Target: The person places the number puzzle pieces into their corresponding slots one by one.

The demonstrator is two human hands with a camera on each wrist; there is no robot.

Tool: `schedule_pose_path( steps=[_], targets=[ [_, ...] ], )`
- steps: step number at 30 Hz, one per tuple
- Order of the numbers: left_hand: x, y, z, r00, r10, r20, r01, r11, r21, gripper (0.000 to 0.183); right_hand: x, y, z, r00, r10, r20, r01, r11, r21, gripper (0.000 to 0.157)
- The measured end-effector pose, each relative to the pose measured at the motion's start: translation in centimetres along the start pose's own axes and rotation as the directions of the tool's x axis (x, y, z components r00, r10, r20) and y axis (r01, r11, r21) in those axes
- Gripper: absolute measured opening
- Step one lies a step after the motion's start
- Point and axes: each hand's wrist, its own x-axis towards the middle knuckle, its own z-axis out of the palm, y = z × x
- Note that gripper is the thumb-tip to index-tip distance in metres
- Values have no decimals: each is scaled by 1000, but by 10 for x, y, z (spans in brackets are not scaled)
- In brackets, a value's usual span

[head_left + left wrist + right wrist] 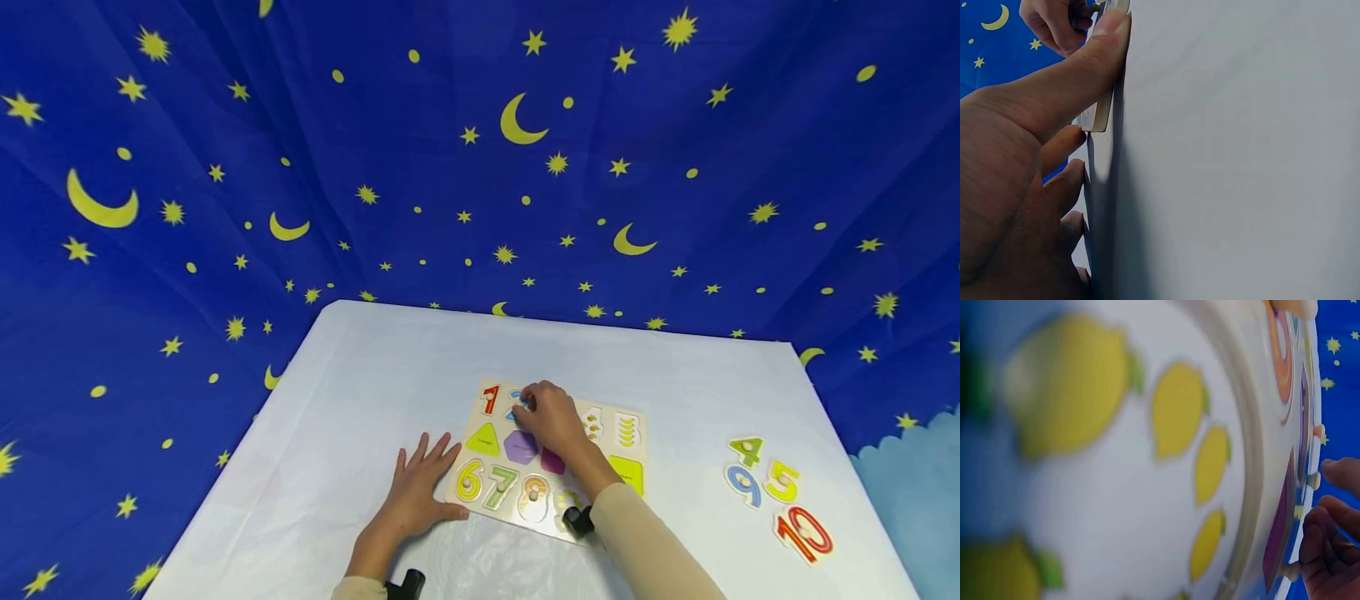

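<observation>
A wooden number puzzle board (510, 514) lies on the table, with 1 (490, 399), 6 (468, 481), 7 (500, 487) and 8 (534, 495) in their places. Over its far row, my right hand (552, 417) curls thumb and finger around the knob of the blue number 2 piece (514, 412). The slot right of the 2 is hidden under that hand. My left hand (422, 487) is spread flat beside the board's left side. In the left wrist view its thumb (1085, 69) presses along the board's near edge (1102, 115).
Loose number pieces lie on the table right of the board: a green 4 (746, 451), a blue 9 (743, 486), a yellow 5 (782, 481) and a red 10 (804, 534). A blue curtain (420, 150) with moons and stars hangs behind the white table (360, 375).
</observation>
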Motion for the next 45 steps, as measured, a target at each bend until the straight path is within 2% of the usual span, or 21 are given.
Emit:
schedule_pose_path(
  steps=[5,14,19,24,27,36,45],
  targets=[
    [1,-2,1,1000,4,6,-4,1000,1,104,-4,2,-6,999,23,-25,-21,999,46,26],
    [2,1,1,1000,-25,8,25,1000,0,105,-14,9,-21,998,46,-36,-42,993,113,22],
    [2,2,2,1000,-21,12,21,1000,4,105,-21,15,-33,997,80,23,-82,989,120,22],
    [1,3,2,1000,-14,16,14,1000,-6,104,-28,23,-50,984,140,108,-154,978,137,22],
    [1,4,1,1000,-21,6,21,1000,-5,105,-30,27,-58,981,145,129,-164,976,146,22],
    [1,3,2,1000,-29,7,29,1000,2,105,-34,33,-71,971,204,128,-224,960,169,20],
    [1,2,1,1000,-28,0,28,1000,8,105,-37,37,-76,969,214,127,-230,963,137,27]
  ],
)
